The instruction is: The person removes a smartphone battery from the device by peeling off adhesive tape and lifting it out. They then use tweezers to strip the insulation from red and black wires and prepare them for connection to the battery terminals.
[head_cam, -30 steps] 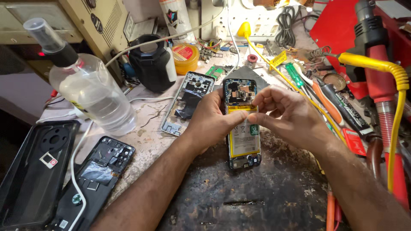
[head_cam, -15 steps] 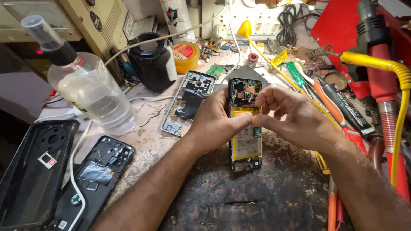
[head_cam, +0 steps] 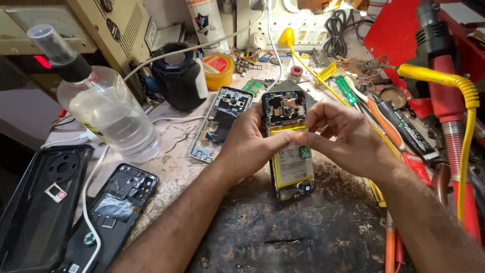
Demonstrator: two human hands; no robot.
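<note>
At bench centre, opened phone (head_cam: 291, 151), light, stiff, likely fragile inside, best gripped by its edges, pinched between left hand (head_cam: 252, 144) and right hand (head_cam: 348, 136) fingertips.

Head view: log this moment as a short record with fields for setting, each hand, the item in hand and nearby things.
setting: cluttered repair bench with a scorched dark work mat
item in hand: opened smartphone, back off, yellow-edged battery exposed
left hand: grips the phone's left edge, thumb across the battery
right hand: fingertips pinch at the battery's upper edge, meeting the left thumb
nearby left: clear spray bottle, black phone back cover, second phone frame
nearby right: screwdrivers, yellow coiled cable
</note>
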